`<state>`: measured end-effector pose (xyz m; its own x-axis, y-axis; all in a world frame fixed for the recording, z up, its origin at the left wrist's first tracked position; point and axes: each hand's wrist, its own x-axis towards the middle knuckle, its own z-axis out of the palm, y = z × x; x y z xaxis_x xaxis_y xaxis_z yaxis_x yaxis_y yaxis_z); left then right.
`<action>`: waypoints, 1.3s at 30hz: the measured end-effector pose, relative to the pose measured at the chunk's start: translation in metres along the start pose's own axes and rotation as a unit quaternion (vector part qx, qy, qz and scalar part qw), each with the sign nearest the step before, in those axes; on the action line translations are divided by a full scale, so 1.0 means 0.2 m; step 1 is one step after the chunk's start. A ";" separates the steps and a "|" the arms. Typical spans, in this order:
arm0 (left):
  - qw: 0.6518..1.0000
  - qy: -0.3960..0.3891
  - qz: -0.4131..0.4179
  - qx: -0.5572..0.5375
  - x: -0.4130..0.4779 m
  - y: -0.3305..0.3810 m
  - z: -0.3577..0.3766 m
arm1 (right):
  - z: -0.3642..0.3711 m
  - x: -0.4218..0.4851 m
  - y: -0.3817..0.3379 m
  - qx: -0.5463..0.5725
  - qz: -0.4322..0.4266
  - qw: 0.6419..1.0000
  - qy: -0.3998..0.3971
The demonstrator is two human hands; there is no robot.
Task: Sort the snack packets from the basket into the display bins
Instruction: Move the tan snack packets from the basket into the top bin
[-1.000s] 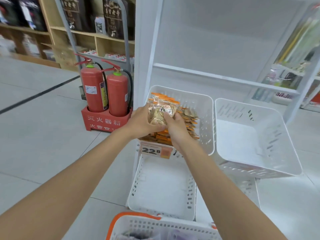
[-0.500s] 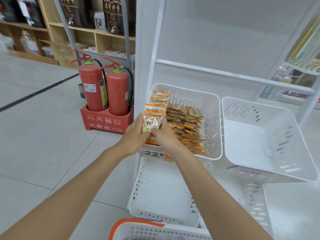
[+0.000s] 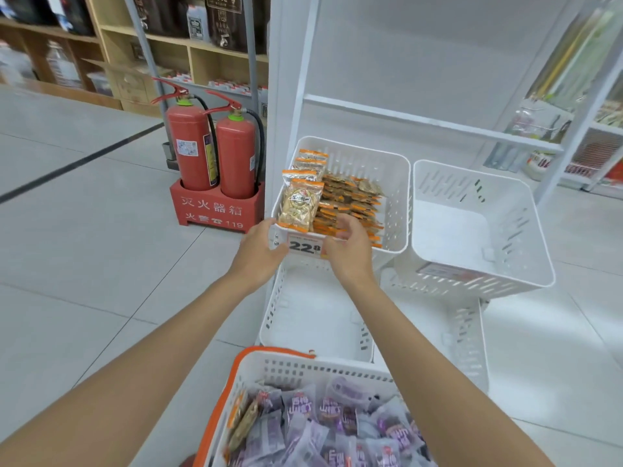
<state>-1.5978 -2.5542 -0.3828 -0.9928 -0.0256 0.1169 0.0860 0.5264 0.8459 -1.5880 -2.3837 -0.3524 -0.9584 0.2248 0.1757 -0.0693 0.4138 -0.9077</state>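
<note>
At the front left of the bin (image 3: pixel 401 170), your packet (image 3: pixel 299 205) stands on edge, leaning on others. Your left hand (image 3: pixel 258 251) and right hand (image 3: pixel 349 251) sit loosely open at the front rim, holding nothing. Knock that rim and the packet could tip out forward.

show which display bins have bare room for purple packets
The white slotted plastic bin right of the packet-stacked white bin has a bare floor; so does the lower white bin under the orange price tag. The packet-stacked bin is crowded.
</note>
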 end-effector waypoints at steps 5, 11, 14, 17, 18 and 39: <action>0.996 -0.069 -0.038 0.042 -0.43 -0.16 0.07 | -0.01 -0.34 0.21 0.001 0.035 0.995 -0.097; 0.987 -0.101 -0.093 0.085 -0.91 -0.50 0.04 | 0.11 -0.78 0.59 -0.067 0.092 0.953 -0.281; 0.985 -0.087 -0.125 0.083 -1.07 -0.63 -0.01 | 0.20 -0.93 0.70 -0.129 0.073 0.925 -0.351; 0.982 -0.099 -0.131 0.094 -1.13 -0.70 -0.04 | 0.35 -1.02 0.76 -0.158 0.053 0.906 -0.390; 0.982 -0.102 -0.128 0.095 -1.14 -0.71 -0.04 | 0.39 -1.04 0.77 -0.154 0.053 0.901 -0.401; 0.983 -0.102 -0.108 0.109 -1.13 -0.70 0.03 | 0.40 -1.07 0.86 -0.044 0.116 0.962 -0.245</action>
<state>-1.3850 -2.6161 -0.5309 -0.9840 0.0023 -0.1782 -0.1261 0.6974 0.7055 -1.4168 -2.4312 -0.5769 -0.9622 -0.1132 -0.2477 0.1653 0.4803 -0.8614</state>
